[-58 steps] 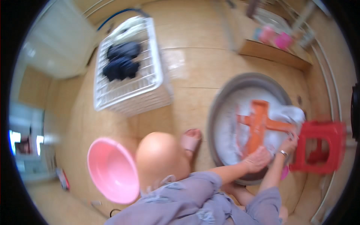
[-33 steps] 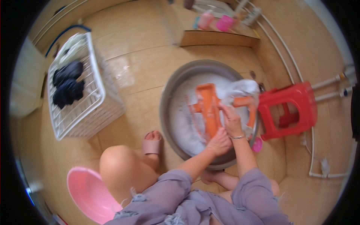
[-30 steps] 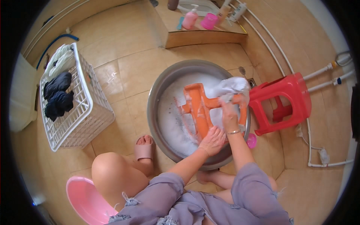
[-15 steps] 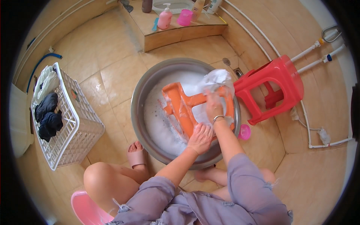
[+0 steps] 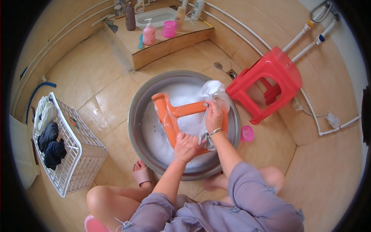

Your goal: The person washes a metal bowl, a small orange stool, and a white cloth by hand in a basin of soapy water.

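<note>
A wide grey metal basin (image 5: 136,145) of suds (image 5: 151,129) stands on the floor before me. Across it leans an orange plastic frame (image 5: 172,120) with open gaps, wet and streaked with foam; its lower part is hidden. Over its right side hangs a soapy white cloth (image 5: 214,88), with a greyish bunched end nearer me. My right hand (image 5: 215,116), a bracelet at its wrist, is closed on the cloth. Lower and to the left, my left hand (image 5: 186,147) is closed with its thumb side at the cloth's greyish end, over the frame's near part.
Right of the basin, a red plastic stool (image 5: 266,83) lies tipped over near a pink cup (image 5: 247,133). A white laundry basket (image 5: 83,150) with dark clothes stands at left. Bottles, including a pink pump bottle (image 5: 148,34), line the raised tiled step (image 5: 170,47).
My hands have gone from lying on the cloth and frame to closed grips, with the cloth's greyish end now showing between them. The orange frame has tilted. The whole view has shifted.
</note>
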`<state>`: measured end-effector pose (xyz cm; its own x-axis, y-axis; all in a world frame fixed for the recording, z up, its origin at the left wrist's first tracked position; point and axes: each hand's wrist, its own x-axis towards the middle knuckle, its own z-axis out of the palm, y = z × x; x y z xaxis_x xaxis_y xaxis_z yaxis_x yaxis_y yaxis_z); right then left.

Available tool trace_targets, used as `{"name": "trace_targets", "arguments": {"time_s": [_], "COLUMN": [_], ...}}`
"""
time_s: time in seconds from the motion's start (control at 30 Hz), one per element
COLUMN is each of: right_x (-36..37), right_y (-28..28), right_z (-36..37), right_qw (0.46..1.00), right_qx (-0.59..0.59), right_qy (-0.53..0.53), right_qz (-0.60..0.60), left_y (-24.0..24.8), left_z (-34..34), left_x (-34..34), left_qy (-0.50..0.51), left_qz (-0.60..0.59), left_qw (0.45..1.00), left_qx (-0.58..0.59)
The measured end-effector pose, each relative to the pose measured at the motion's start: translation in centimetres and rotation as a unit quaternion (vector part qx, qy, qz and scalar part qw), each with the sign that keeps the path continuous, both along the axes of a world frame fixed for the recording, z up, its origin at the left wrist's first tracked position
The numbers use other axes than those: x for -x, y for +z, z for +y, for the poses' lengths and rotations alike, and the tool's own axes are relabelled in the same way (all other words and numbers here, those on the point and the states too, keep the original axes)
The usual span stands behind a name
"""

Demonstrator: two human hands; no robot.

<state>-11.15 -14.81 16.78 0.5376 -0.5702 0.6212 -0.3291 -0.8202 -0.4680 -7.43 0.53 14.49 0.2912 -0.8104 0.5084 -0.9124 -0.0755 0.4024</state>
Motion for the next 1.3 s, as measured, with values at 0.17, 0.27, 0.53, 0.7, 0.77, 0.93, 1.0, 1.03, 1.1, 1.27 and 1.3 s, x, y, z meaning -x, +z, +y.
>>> {"name": "trace_targets", "arguments": {"time_s": [0.17, 0.27, 0.53, 0.7, 0.77, 0.93, 1.0, 1.03, 1.1, 1.27, 1.3], "right_x": [1.9, 5.9, 6.0, 5.0, 4.2, 1.6, -2.0, -3.3, -4.8, -1.8, 0.1], "right_y": [2.5, 0.1, 3.6, 6.3, 5.9, 8.0, 7.1, 6.4, 6.5, 7.9, 7.7], "right_z": [2.3, 1.1, -1.0, -6.6, -8.8, -10.8, -10.9, -11.0, -9.8, -6.1, -5.3], "right_qw": [0.848, 0.795, 0.907, 0.927, 0.890, 0.951, 0.954, 0.969, 0.980, 0.955, 0.955], "right_qx": [-0.351, -0.366, -0.317, -0.169, -0.291, -0.202, -0.163, -0.155, -0.152, -0.276, -0.267], "right_qy": [-0.129, -0.192, -0.234, -0.222, -0.114, -0.083, -0.072, -0.036, -0.004, -0.026, -0.045], "right_qz": [-0.375, -0.444, 0.151, 0.250, 0.333, 0.217, 0.240, 0.189, 0.130, 0.110, 0.121], "left_y": [0.6, 1.8, 1.3, 1.1, 0.9, 0.4, 0.1, 0.1, 0.2, 0.1, 0.3], "left_z": [1.5, 0.8, -1.0, -0.7, -0.6, -0.9, -0.6, -0.6, -0.8, -0.2, -0.2], "left_x": [-2.3, -0.8, 4.5, 4.3, 4.0, 4.5, 4.3, 4.3, 4.3, 3.5, 3.3], "left_qy": [0.000, 0.005, -0.042, -0.071, -0.061, -0.066, -0.062, -0.063, -0.072, -0.061, -0.060], "left_qz": [-0.021, -0.002, 0.008, 0.044, 0.035, 0.030, 0.033, 0.033, 0.035, 0.032, 0.031], "left_qw": [0.999, 0.999, 0.999, 0.996, 0.997, 0.996, 0.997, 0.997, 0.996, 0.997, 0.997], "left_qx": [0.029, 0.031, -0.018, -0.028, -0.042, -0.042, -0.036, -0.036, -0.029, -0.028, -0.024]}}
